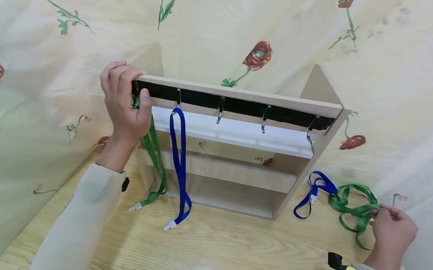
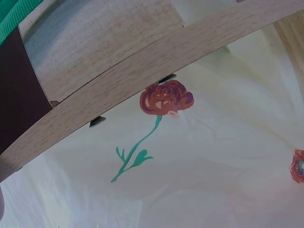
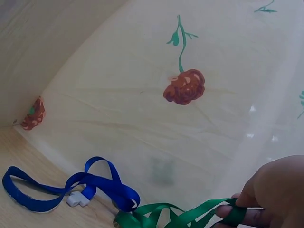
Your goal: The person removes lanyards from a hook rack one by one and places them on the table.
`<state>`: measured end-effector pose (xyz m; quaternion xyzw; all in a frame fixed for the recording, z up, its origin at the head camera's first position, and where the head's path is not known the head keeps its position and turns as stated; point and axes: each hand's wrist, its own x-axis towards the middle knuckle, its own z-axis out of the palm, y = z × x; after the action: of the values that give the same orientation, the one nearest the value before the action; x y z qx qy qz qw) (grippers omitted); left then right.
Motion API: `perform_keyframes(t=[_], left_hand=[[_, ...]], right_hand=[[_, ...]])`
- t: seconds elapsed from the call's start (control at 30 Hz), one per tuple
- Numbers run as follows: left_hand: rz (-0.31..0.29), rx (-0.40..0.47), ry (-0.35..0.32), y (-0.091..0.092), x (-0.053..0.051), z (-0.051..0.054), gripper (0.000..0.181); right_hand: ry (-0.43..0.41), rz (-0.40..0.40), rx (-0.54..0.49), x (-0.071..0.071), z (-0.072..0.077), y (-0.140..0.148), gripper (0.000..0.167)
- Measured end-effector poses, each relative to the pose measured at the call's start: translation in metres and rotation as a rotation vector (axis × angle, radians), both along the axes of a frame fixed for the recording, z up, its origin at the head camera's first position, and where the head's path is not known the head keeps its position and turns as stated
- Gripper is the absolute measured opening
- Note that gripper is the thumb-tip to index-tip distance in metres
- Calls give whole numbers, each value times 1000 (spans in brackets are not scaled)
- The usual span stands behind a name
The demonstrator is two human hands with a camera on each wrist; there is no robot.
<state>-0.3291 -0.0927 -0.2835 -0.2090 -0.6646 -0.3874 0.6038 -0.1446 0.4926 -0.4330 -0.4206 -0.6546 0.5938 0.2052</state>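
Observation:
My left hand [image 1: 127,101] grips the upper left corner of a wooden shelf rack [image 1: 242,94], fingers over the top edge and thumb in front. Beside that thumb, a green lanyard [image 1: 155,163] hangs from the leftmost hook, which the hand mostly hides. A blue lanyard [image 1: 180,166] hangs on the neighbouring hook [image 1: 178,99]. On the table at the right, my right hand [image 1: 393,229] pinches a loop of another green lanyard [image 1: 347,207], seen also in the right wrist view [image 3: 190,216]. A second blue lanyard [image 1: 324,183] lies against it on the left.
More metal hooks [image 1: 220,110] stand along the rack's black strip [image 1: 244,106], without lanyards. Below are a white shelf [image 1: 233,132] and a lower compartment. The rack stands on a wooden table [image 1: 227,249] before flower-patterned cloth [image 1: 221,32].

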Motion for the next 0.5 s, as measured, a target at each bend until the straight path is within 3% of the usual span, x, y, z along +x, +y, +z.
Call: perform_keyframes(t=[0.1,0.27,0.4,0.5], left_hand=[[-3,3,8,-1,-1,0,47],[-1,3,13,-3,-1,0,47],[12,-5,-1,-3,0,-1,49],[16,-13,-10,-2,1,-2,49]], right_hand=[[-154,100,89,0,-3,3,30],[-434,322,243,3,-7,-1,67],[-541,462,248,6,-8,-7,79],[-581,516,281,8,-7,-7,83]])
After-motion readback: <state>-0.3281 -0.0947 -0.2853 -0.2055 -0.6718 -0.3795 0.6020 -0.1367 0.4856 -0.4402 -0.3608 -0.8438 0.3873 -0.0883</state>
